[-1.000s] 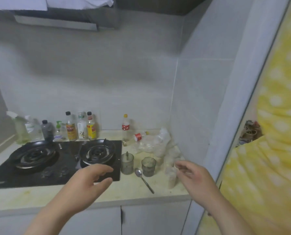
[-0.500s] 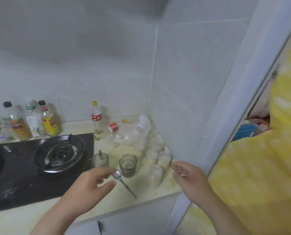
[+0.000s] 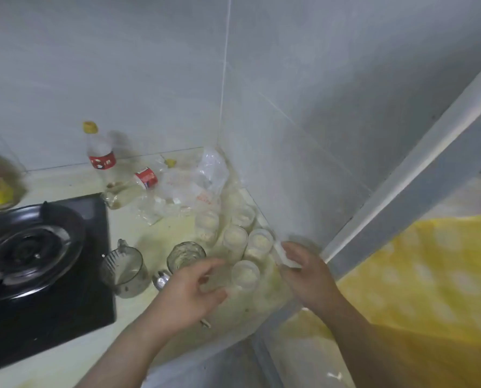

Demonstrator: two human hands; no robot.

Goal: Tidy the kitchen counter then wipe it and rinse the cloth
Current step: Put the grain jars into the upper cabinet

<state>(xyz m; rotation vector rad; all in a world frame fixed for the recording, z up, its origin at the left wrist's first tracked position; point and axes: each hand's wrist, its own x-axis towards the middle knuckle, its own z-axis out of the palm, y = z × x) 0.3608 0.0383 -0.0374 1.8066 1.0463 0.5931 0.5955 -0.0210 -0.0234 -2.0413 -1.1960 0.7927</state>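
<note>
Counter [image 3: 161,233] in tiled corner [image 3: 224,107] bears jars [image 3: 235,237]; left hand [image 3: 189,298] slack, right hand [image 3: 309,278] pinching white piece [image 3: 285,257].

Dim, soft, flat light; motion blur throughout, wide-angle bending at the edges.

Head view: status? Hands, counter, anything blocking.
Left hand open, hovering over spoon. Right hand touching a small white piece, grip unclear. Counter stained, cluttered with small jars, plastic bags, bottles. No cloth in view.
</note>
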